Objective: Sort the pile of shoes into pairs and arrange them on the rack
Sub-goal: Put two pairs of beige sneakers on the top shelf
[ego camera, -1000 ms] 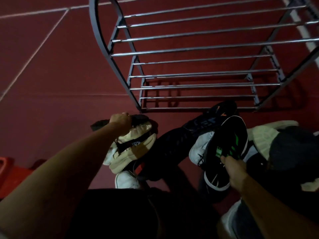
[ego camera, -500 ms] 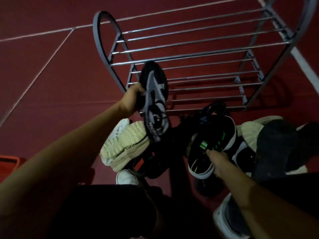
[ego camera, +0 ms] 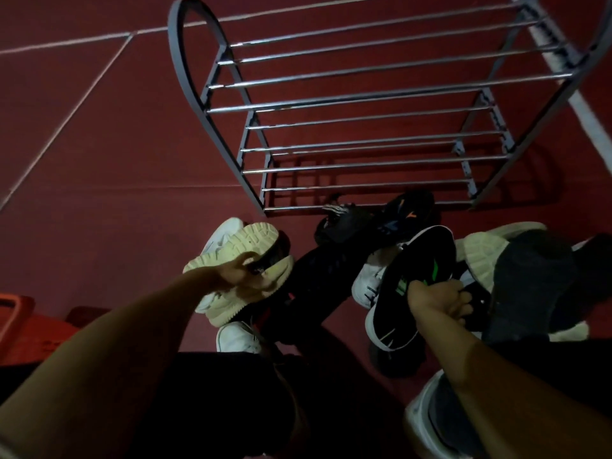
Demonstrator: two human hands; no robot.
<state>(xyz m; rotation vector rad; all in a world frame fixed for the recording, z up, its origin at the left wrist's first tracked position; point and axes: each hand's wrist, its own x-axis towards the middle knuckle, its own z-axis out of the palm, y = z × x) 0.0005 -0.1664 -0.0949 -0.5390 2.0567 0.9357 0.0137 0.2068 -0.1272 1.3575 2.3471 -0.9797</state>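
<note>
Before rack: shoe pile, prob. touching.

Floor: dark red — pale lines.
Rack: grey-blue frame, silvery bars.
Shoe in my left hand: cream sole.
Shoe in my right hand: black — green marks, white rim.
Crate: orange-red.

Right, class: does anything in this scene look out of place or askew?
Yes. The grey metal shoe rack holds no shoes; they lie jumbled on the dark red floor before it. Several are overturned, like the cream sneaker with its pale ridged sole up and the black sneaker with green marks.
</note>
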